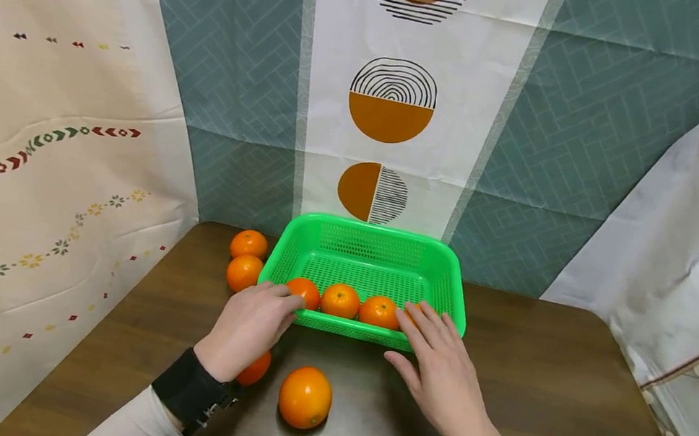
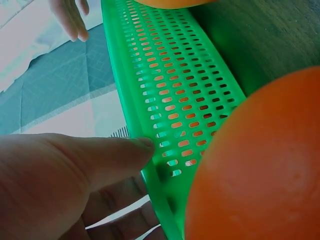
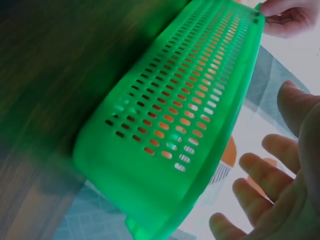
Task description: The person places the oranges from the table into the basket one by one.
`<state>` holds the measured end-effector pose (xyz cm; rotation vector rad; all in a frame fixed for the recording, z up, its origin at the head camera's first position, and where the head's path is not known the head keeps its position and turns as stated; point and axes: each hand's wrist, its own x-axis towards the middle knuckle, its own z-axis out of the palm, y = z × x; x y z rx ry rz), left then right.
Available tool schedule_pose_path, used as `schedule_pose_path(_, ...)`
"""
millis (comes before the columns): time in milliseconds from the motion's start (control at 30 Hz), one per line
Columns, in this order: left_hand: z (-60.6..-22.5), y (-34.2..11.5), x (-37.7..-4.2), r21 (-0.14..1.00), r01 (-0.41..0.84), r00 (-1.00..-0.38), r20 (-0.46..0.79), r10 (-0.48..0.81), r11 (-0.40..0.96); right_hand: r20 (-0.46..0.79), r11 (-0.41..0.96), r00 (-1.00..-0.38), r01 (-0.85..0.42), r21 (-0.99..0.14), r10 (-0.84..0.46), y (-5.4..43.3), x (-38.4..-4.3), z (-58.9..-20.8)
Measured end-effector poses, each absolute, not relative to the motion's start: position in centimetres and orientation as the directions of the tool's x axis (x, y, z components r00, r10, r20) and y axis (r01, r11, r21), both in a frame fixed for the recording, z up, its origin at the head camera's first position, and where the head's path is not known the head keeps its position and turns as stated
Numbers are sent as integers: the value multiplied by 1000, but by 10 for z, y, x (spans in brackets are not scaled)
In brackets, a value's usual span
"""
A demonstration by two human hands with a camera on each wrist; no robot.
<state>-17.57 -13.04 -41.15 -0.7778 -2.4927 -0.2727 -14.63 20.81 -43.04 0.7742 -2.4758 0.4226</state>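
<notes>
A green perforated plastic basket (image 1: 352,329) stands on the table, with several oranges (image 1: 341,300) in a row along its near side. At its near left corner my left hand (image 1: 255,319) grips the rim, the thumb (image 2: 125,152) on the outer face and the fingers behind it. My right hand (image 1: 443,375) hovers at the near right corner with its fingers spread, partly covering an orange. In the right wrist view those fingers (image 3: 260,175) are apart from the basket wall. Below my left wrist lies a partly hidden orange (image 1: 254,369); a larger orange (image 1: 305,398) sits to its right.
Two more oranges (image 1: 246,258) lie left of the basket near the table's back edge. The brown wooden table (image 1: 538,387) extends to the right. A patterned cloth (image 1: 247,89) hangs behind it, and pale cloths (image 1: 62,212) hang at the sides.
</notes>
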Motion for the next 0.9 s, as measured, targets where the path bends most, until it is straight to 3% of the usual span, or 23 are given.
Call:
schedule_pose_path(233,-410,-133,-175,28,588,-696,526,489,808,572,771,-679,-625,-121,-460,202,-143,-439)
schedule_pose_path(900,-413,-135,-175,30,591,-708,497,501,806,577,785,-676,-612,-93,-458,193,-142,-444)
